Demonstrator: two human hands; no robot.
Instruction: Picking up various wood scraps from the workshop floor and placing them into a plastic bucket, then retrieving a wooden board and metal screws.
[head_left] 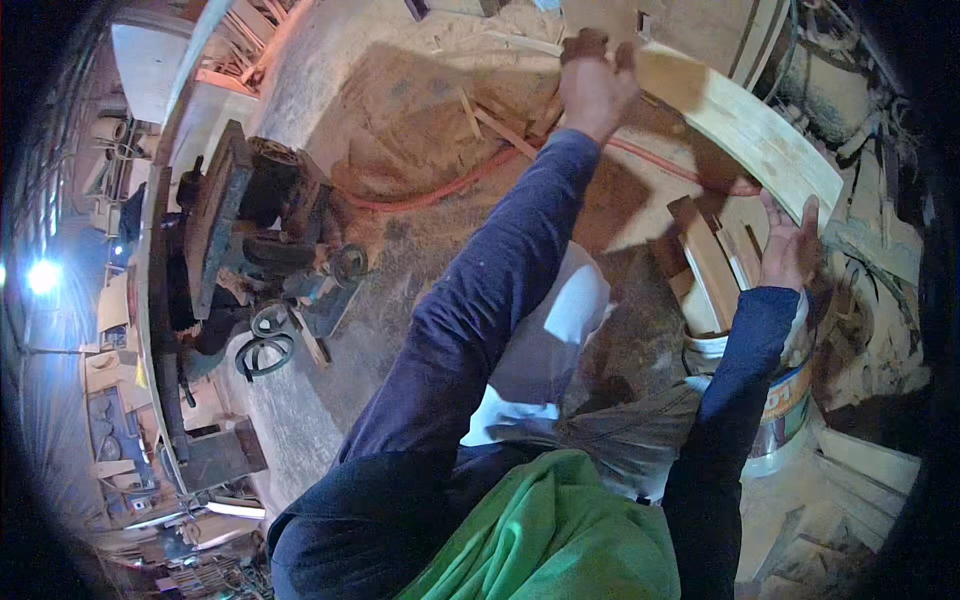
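A pale wooden board (745, 118), bent into an arc by the fisheye picture or by its own shape, stretches across the upper right. At its far left end, my left hand (597, 92) is closed with the fingers curled over the wood; the fingertips are partly in shadow. My right hand (790, 245) grips the near right end, with the thumb and fingers on either side of the edge. Under the board, a short wooden piece (708, 268) leans upright with others in a white bucket (778, 425) beside my right forearm.
A red hose (440, 192) winds over the sawdust-covered floor (400, 120), where a thin wood strip (505, 132) lies. At left stands a dark machine (270, 200) with a looped black belt (264, 355) by it. Scrap boards (865, 465) lie at the right.
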